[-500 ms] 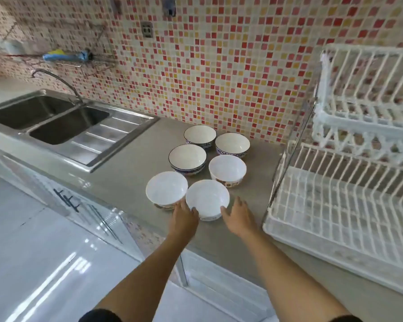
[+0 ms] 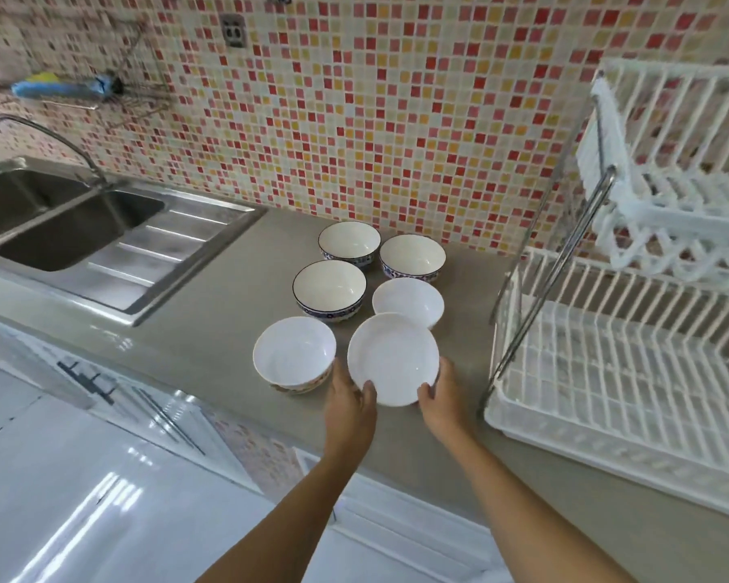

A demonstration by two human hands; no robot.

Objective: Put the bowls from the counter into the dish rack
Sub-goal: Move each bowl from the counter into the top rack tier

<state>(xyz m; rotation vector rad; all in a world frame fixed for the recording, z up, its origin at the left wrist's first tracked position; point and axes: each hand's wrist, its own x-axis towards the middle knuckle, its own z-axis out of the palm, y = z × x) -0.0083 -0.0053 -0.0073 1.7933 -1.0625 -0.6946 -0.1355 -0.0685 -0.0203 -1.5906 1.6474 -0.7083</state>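
Observation:
Several bowls stand on the grey counter (image 2: 219, 330). The nearest white bowl (image 2: 392, 355) is held from both sides, tilted toward me and raised a little off the counter. My left hand (image 2: 350, 397) grips its near left rim, thumb on the inside. My right hand (image 2: 442, 393) grips its near right rim. Another white bowl (image 2: 294, 351) sits just left of it, a third white bowl (image 2: 409, 302) behind it. Three blue-patterned bowls (image 2: 330, 288) (image 2: 349, 242) (image 2: 412, 256) stand farther back. The white two-tier dish rack (image 2: 615, 372) stands to the right.
A steel double sink (image 2: 72, 229) with a drainboard and a curved tap (image 2: 47, 136) lies at the left. Mosaic tile wall runs behind the counter. The rack's upper tier (image 2: 665, 195) overhangs its lower tray. White cabinet fronts and a glossy floor lie below the counter edge.
Both hands have closed on the nearest white bowl and tipped it up toward me; before, they only flanked it with the bowl resting flat.

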